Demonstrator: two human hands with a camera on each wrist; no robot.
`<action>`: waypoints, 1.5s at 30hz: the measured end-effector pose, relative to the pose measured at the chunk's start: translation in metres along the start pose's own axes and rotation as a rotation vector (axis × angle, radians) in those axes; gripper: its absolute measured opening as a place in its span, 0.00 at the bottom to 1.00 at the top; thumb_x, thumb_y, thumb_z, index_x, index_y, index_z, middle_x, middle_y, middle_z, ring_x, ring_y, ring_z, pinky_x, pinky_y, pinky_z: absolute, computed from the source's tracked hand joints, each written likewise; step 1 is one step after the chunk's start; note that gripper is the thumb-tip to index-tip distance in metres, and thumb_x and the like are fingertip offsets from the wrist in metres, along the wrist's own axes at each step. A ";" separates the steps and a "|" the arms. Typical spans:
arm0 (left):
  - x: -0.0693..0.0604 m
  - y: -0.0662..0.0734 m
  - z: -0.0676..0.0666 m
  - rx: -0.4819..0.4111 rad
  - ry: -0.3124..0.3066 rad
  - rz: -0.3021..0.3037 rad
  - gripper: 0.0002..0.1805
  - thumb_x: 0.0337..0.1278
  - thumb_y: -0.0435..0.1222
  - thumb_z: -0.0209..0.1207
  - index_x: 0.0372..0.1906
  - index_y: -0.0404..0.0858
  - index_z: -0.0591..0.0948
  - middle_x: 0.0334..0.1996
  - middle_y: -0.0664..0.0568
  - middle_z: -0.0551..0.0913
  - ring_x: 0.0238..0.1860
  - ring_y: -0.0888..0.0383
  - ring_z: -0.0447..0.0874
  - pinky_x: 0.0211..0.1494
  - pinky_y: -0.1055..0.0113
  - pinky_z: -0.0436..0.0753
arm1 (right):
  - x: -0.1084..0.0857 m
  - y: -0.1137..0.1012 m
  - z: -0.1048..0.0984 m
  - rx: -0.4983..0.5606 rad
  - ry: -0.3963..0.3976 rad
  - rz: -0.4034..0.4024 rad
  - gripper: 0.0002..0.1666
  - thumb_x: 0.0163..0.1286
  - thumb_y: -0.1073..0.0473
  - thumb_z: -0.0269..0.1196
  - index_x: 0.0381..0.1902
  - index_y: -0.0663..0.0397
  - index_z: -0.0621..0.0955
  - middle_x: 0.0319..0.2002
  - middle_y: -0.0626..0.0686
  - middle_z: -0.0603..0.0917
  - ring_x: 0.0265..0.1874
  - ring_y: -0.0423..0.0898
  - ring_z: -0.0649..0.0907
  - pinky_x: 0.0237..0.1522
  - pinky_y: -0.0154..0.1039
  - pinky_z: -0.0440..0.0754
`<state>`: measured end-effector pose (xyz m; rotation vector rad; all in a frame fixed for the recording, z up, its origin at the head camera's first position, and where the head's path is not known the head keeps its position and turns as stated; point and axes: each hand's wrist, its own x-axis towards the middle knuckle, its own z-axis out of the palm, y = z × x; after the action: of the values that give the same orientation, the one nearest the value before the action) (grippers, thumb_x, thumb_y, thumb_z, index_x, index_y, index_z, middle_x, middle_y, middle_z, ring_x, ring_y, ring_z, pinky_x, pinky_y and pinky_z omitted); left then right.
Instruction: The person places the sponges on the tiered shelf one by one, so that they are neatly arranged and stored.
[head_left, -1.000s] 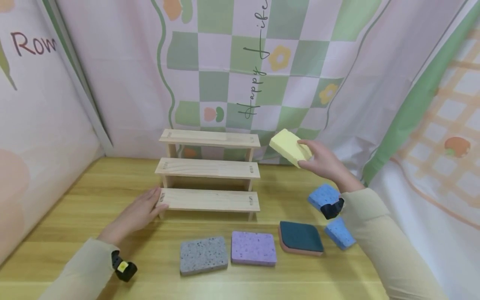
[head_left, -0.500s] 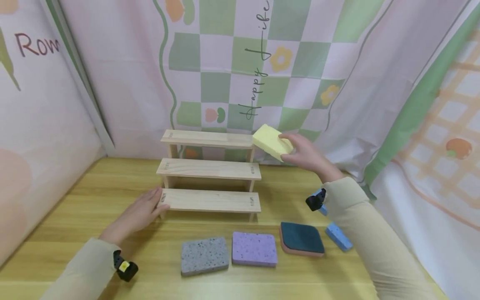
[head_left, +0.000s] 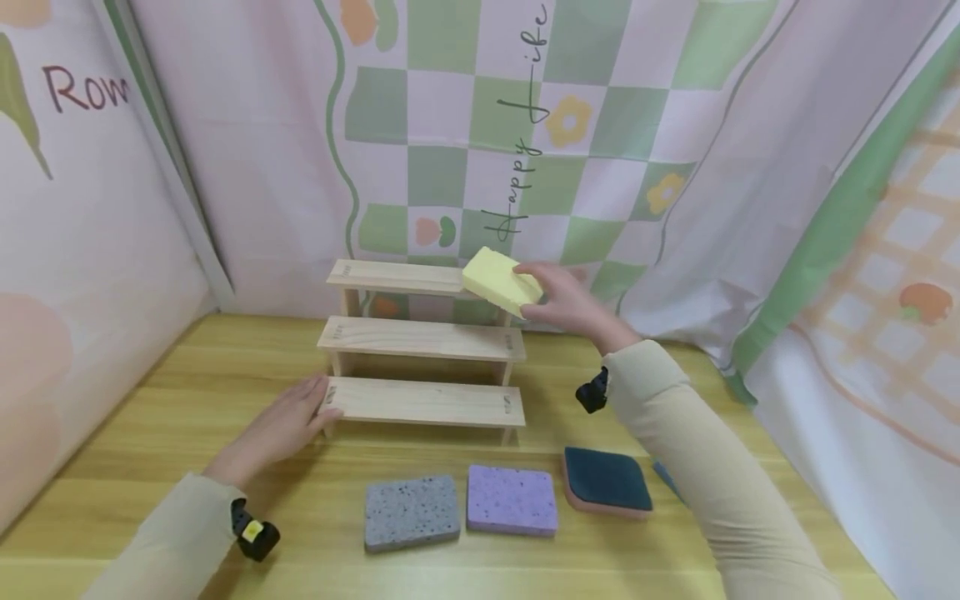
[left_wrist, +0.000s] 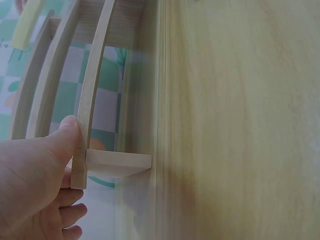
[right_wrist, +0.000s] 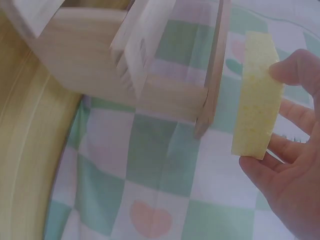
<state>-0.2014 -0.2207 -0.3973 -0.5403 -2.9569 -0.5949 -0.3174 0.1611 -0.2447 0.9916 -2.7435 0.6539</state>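
A three-tier wooden rack [head_left: 423, 400] stands on the table. My left hand [head_left: 281, 421] grips the left end of its lowest board; in the left wrist view the thumb of that hand [left_wrist: 40, 180] lies on one face of the board, with fingers behind it. My right hand [head_left: 566, 304] pinches a yellow sponge [head_left: 497, 279] by its edges, in front of and above the right part of the top board. The right wrist view shows a gap between the yellow sponge [right_wrist: 257, 97] and the top board [right_wrist: 216, 70], with my right hand [right_wrist: 295, 150] round the sponge's far side.
A grey sponge [head_left: 412, 512], a purple sponge [head_left: 512, 498] and a dark green and pink sponge [head_left: 607, 479] lie in front of the rack. Part of a blue sponge [head_left: 666, 479] shows beside my right sleeve. A patterned curtain [head_left: 435, 175] hangs behind.
My right hand has carried the yellow sponge leftward from beside the rack to the top board's right part. My right sleeve now hides more of the blue sponges. The left hand keeps its grip.
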 end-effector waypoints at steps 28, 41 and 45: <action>0.002 0.003 -0.003 0.034 0.014 0.014 0.37 0.68 0.48 0.45 0.63 0.18 0.57 0.63 0.26 0.55 0.64 0.34 0.53 0.65 0.44 0.54 | 0.058 -0.047 0.050 0.011 -0.064 -0.071 0.33 0.55 0.62 0.62 0.61 0.57 0.70 0.61 0.58 0.69 0.59 0.52 0.67 0.57 0.45 0.66; 0.001 0.005 -0.004 0.042 0.024 0.014 0.35 0.68 0.45 0.48 0.62 0.17 0.58 0.63 0.26 0.56 0.64 0.33 0.54 0.65 0.44 0.54 | 0.084 -0.068 0.069 0.045 -0.064 -0.060 0.36 0.55 0.59 0.61 0.64 0.54 0.68 0.62 0.54 0.69 0.58 0.48 0.67 0.58 0.40 0.64; 0.001 0.005 -0.004 0.038 0.018 0.005 0.36 0.68 0.46 0.46 0.63 0.18 0.57 0.63 0.26 0.55 0.64 0.34 0.53 0.65 0.44 0.53 | 0.087 -0.071 0.073 0.078 -0.072 -0.055 0.33 0.55 0.60 0.60 0.61 0.55 0.69 0.59 0.55 0.71 0.55 0.48 0.69 0.55 0.40 0.67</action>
<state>-0.2005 -0.2176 -0.3915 -0.5356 -2.9431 -0.5396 -0.3385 0.0295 -0.2608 1.1250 -2.7600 0.7359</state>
